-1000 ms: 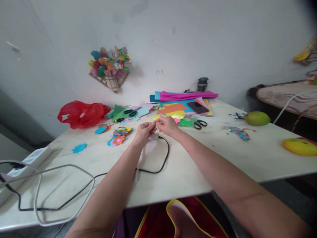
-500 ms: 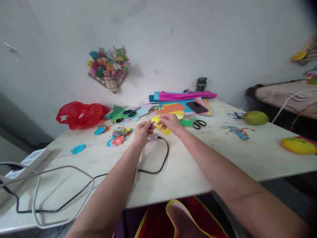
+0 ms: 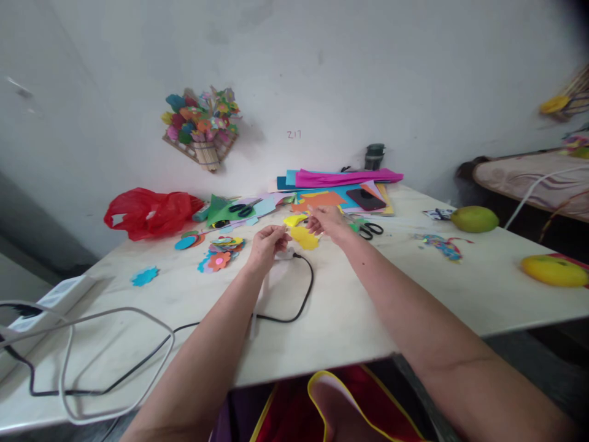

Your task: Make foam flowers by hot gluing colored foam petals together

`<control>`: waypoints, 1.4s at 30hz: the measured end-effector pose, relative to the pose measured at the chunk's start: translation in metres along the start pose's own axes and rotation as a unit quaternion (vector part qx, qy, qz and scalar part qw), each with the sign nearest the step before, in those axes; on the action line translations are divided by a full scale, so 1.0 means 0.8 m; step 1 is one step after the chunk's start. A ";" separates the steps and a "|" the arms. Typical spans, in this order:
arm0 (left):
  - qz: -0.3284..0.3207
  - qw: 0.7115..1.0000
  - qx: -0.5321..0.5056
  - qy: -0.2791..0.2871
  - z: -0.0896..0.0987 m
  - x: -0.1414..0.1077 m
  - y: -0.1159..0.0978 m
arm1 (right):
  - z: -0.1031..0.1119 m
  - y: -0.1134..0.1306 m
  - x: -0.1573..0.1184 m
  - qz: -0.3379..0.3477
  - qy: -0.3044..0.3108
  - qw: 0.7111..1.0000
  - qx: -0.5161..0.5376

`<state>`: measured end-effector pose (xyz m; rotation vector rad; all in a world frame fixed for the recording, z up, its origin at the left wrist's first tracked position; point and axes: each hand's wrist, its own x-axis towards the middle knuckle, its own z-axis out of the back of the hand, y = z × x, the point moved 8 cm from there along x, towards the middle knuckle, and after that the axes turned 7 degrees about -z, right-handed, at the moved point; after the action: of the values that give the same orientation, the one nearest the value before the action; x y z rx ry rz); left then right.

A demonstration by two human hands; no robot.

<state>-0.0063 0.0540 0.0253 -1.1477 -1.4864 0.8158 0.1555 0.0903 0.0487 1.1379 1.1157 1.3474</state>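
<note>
My left hand point(image 3: 268, 247) is above the middle of the table, thumb and forefinger pinched; what sits between them is too small to make out. To its right, my right hand point(image 3: 327, 223) has bent fingers drawn together, and its fingertips hide whatever they hold. A bright yellow piece point(image 3: 295, 220) shows between the two hands, close to both sets of fingertips; I cannot tell whether either touches it. Below it lies a scalloped yellow paper shape point(image 3: 305, 239). A white plug-like block point(image 3: 285, 253) with a black cord is partly covered by my left hand.
Paper flowers point(image 3: 219, 261) and blue discs point(image 3: 186, 242) lie left, near a red plastic bag point(image 3: 151, 213). Black-handled scissors point(image 3: 370, 230) rest beyond my right hand, below a phone point(image 3: 367, 199) on coloured sheets. Cables and a power strip point(image 3: 59, 298) occupy the left edge; a green mango point(image 3: 475, 218) sits right.
My right hand has moved right and slightly up, away from my left hand. More of the bright yellow piece and the scalloped shape now shows. My left hand has barely moved.
</note>
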 end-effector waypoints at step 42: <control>0.056 0.996 -0.033 0.057 -0.016 -0.004 0.007 | -0.030 0.013 -0.008 0.083 0.069 0.992 0.060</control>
<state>0.0076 0.0517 0.0219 -1.3143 -1.3728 0.7692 0.1306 0.0824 0.0555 1.2617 1.2377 1.5235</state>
